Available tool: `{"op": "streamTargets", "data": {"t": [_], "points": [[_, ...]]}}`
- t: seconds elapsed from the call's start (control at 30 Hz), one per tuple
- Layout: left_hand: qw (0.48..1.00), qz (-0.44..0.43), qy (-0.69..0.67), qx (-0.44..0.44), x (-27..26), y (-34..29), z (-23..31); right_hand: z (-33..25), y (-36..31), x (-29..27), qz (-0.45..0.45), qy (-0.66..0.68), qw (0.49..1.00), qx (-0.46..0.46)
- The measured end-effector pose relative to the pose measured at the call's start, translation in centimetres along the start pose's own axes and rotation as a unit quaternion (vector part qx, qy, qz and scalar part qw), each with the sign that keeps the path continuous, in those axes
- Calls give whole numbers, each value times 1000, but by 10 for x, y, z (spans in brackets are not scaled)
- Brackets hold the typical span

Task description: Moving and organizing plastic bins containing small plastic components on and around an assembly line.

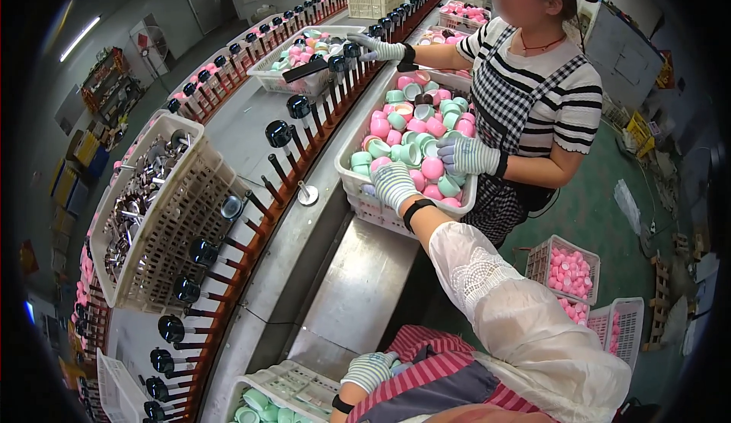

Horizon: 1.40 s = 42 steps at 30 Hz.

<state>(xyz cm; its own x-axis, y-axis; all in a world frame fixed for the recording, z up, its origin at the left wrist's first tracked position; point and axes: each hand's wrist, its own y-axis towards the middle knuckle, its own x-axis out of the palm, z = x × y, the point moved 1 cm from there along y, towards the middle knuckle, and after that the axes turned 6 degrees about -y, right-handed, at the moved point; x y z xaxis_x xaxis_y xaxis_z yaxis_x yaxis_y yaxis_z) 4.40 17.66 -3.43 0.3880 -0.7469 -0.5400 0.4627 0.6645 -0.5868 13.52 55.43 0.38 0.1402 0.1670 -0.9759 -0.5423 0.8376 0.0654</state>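
Observation:
My right hand (397,185), in a striped knit glove, rests over the near left corner of a white crate (352,187) of pink cups (432,168) and mint-green cups (411,153). Its fingertips dip among the cups, beside a pink one, so their grip is hidden. Low in the picture, my left hand (368,371), gloved alike, is held against my red-striped apron (438,344). Its fingers are curled, and what they hold, if anything, I cannot make out. Below it stands another crate (293,381) with mint-green cups (259,402).
A curved line of upright spindles (263,204) carries glossy dark caps (279,134). Beside it, a tilted crate (171,221) holds metal stemmed parts (145,202). Across the cup crate a co-worker (525,80) has one gloved hand (468,155) on the cups, another (378,47) by the spindles. Floor crates (567,248) stand right.

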Motion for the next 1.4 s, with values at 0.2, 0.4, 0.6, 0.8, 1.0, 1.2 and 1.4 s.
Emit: {"op": "streamTargets", "data": {"t": [0.2,0.4,0.6,0.8,1.0,1.2,1.4], "points": [[1000,10,-15,-11,1,0,-4,-5,4,-12,-56,-7,998,12],[1000,-1,11,4,3,4,-7,-2,5,-7,-44,-8,999,19],[1000,17,11,-5,3,0,-5,-5,8,-3,-37,-2,999,25],[1000,26,10,7,7,4,-9,-4,8,-5,-23,-9,999,20],[1000,18,10,1,6,6,-8,-3,13,0,-19,-13,1000,12],[999,40,13,-1,-6,4,-8,-9,29,-10,-13,-16,1000,6],[999,32,17,20,3,-12,-12,-26,14,-16,23,-22,999,7]]}}
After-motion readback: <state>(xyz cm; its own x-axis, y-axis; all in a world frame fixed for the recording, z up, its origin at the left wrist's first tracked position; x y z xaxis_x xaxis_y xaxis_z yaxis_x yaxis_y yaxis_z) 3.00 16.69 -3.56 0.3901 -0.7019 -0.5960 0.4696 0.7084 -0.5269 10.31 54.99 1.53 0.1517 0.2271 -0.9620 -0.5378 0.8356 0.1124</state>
